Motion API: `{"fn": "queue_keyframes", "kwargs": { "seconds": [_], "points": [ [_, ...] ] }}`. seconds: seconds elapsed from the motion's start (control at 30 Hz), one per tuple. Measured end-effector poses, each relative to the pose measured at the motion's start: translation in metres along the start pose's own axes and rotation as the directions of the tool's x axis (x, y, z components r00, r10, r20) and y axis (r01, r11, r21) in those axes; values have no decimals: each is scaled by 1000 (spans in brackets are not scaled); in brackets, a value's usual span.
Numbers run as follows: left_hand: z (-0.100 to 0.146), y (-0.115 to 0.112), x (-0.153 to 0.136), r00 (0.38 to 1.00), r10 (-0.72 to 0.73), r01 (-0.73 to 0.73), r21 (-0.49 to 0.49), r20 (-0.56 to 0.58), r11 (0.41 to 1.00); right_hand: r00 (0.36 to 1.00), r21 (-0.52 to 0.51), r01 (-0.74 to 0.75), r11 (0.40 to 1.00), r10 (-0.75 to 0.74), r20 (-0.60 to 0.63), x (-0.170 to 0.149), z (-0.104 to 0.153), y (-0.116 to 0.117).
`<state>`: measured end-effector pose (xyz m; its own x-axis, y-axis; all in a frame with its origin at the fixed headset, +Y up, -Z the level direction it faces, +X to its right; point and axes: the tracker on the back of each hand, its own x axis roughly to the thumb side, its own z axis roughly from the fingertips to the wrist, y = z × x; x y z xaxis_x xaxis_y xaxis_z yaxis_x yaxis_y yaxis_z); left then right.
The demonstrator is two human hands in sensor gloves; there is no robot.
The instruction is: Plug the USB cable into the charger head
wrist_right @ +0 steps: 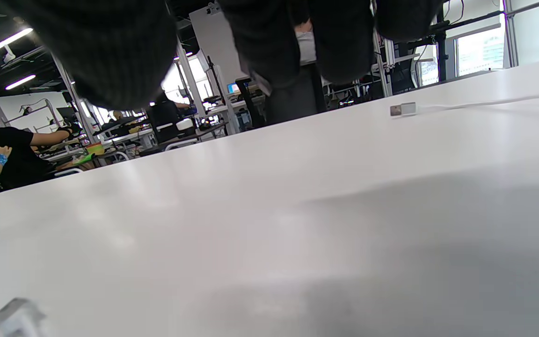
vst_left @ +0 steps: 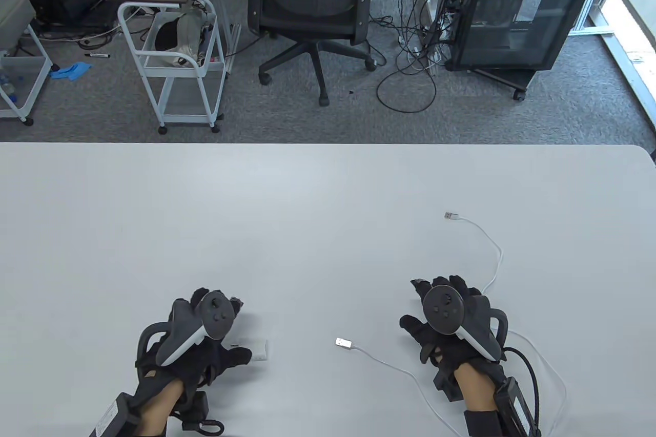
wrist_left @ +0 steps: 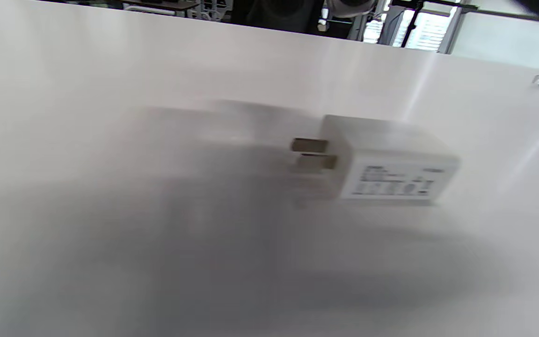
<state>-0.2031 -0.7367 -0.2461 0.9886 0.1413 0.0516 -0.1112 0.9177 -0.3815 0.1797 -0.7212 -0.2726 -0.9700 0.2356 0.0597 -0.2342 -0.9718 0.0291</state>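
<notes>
The white charger head (vst_left: 258, 349) lies flat on the table, just right of my left hand (vst_left: 240, 329). The left thumb lies right beside it; the hand is open and holds nothing. In the left wrist view the charger (wrist_left: 391, 161) lies on its side with its prongs (wrist_left: 310, 152) pointing left, and no finger touches it. The white USB cable (vst_left: 389, 366) has one plug (vst_left: 343, 342) between my hands and another (vst_left: 451, 215) farther back on the right. My right hand (vst_left: 412, 304) is open over the table with the cable passing beneath it. The far plug also shows in the right wrist view (wrist_right: 403, 109).
The grey-white table (vst_left: 205, 211) reaches its far edge at mid-frame. Beyond it stand an office chair (vst_left: 312, 1), a white cart (vst_left: 177, 58) and a black cabinet (vst_left: 517, 12). A blurred white object (wrist_right: 17, 318) sits at the right wrist view's bottom left.
</notes>
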Motion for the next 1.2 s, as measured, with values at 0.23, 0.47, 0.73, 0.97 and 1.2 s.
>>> {"fn": "queue_keyframes", "kwargs": {
  "seconds": [0.23, 0.47, 0.73, 0.97, 1.2],
  "points": [
    [-3, -13, 28, 991, -125, 123, 25, 55, 992, 1000, 10, 3, 1000, -3, 7, 2, 0, 2],
    [-25, -41, 26, 963, -263, 254, -137, -53, 958, 1000, 17, 11, 1000, -12, 9, 3, 0, 2],
    [-23, -45, 32, 956, -284, 280, -64, -75, 958, 1000, 26, 12, 1000, -13, 20, 5, 0, 4],
    [-17, -28, 30, 973, -227, 227, 8, -35, 974, 1000, 35, 2, 999, -3, 23, 6, 0, 6],
    [2, 0, 26, 995, -86, 79, 129, 53, 989, 1000, 38, 7, 999, -8, 19, 6, -1, 6]
  ]
}}
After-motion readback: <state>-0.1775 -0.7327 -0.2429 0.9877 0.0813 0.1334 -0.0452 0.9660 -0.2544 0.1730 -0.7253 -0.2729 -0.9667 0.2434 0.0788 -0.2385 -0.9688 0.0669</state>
